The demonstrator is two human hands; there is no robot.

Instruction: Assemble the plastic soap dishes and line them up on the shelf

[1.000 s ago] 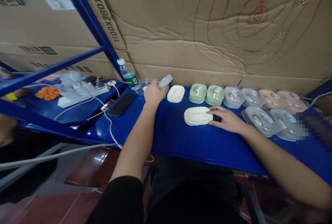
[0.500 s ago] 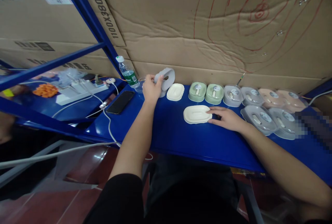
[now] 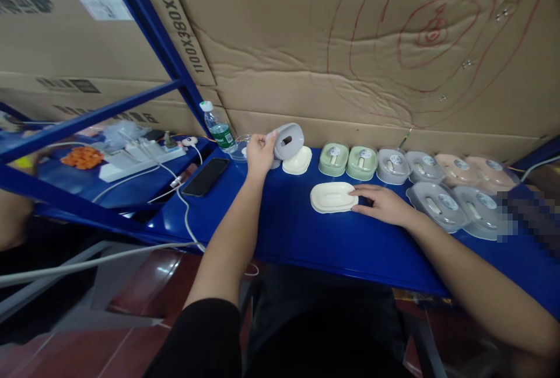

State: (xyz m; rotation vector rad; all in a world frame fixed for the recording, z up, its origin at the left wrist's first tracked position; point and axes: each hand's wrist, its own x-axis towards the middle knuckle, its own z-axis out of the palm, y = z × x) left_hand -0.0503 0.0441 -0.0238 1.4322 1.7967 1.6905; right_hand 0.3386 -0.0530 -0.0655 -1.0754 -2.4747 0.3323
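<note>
My left hand (image 3: pixel 260 157) pinches the edge of a grey oval plastic piece with a slot (image 3: pixel 296 135), lifted and tilted above the table. Below it, a cream oval piece (image 3: pixel 299 163) lies partly covered, beside another grey part (image 3: pixel 275 164) mostly hidden by my fingers. With thumb and fingers, my right hand (image 3: pixel 381 204) grips the right end of a cream oval dish (image 3: pixel 329 198), which rests on the blue table (image 3: pixel 301 238). Clear plastic parts (image 3: pixel 240 151) sit behind my left hand.
Lidded oval boxes in green (image 3: pixel 333 160), grey (image 3: pixel 392 167) and pink (image 3: pixel 457 169) line the back right. A water bottle (image 3: pixel 219 130), a black phone (image 3: pixel 205 177) and a white cable (image 3: pixel 185 209) are at left. A cardboard wall (image 3: pixel 280 45) stands behind.
The grey slotted piece in my left hand has turned so its face shows more towards me, and it has shifted slightly right. My right hand stays on the cream dish.
</note>
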